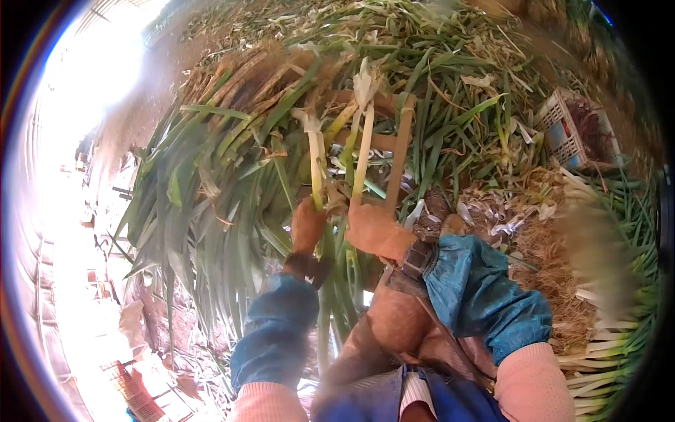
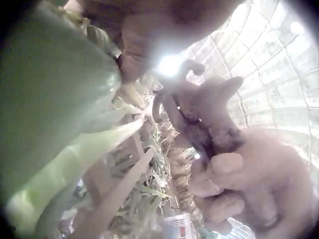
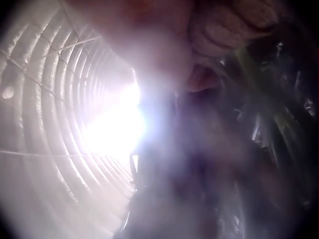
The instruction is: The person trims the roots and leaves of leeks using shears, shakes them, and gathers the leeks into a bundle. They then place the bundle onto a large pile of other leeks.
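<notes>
In the head view my left hand (image 1: 307,225) grips a green onion, its pale stem (image 1: 316,165) pointing up and away with the green leaves hanging below. Beside it is my right hand (image 1: 380,228), just right of the left. The left wrist view shows the fingers of the right hand (image 2: 227,186) curled round a brownish, hooked, gun-shaped tool (image 2: 199,112). A second pale stem (image 1: 363,155) with a papery white top rises past the right hand. Its lower end is hidden there. The right wrist view is blurred and glaring.
A wooden frame (image 1: 402,151) stands beyond the hands. Uncleaned green onions (image 1: 211,190) are heaped at left, with loose leaves (image 1: 422,49) behind. At right are a plastic crate (image 1: 562,130), root debris (image 1: 548,253) and a row of white-stemmed onions (image 1: 598,373).
</notes>
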A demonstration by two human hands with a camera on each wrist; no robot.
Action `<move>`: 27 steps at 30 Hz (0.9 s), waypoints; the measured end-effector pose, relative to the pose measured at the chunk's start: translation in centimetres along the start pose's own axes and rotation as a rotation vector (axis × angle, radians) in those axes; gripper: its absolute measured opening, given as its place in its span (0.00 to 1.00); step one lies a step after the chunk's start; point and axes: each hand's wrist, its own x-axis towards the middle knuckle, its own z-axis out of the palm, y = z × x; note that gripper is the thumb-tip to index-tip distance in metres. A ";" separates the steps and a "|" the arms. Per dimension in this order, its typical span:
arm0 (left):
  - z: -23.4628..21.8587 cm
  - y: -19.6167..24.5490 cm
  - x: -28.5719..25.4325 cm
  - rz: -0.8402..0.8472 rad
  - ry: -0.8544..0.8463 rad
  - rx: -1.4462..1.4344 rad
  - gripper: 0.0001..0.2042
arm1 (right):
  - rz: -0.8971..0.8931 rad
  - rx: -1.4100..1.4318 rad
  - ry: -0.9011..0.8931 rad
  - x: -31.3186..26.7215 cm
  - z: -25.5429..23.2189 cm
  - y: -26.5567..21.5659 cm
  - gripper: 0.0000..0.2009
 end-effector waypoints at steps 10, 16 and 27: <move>-2.5 1.0 -7.1 -0.117 -0.115 -0.189 0.19 | -0.009 0.166 0.037 2.3 0.8 -0.5 0.18; -2.4 0.5 -8.6 -0.161 -0.112 -0.240 0.20 | 0.037 0.249 0.060 4.4 1.4 0.4 0.18; -1.0 0.1 -10.5 -0.191 -0.135 -0.351 0.22 | 0.060 0.167 0.064 3.2 0.6 0.8 0.28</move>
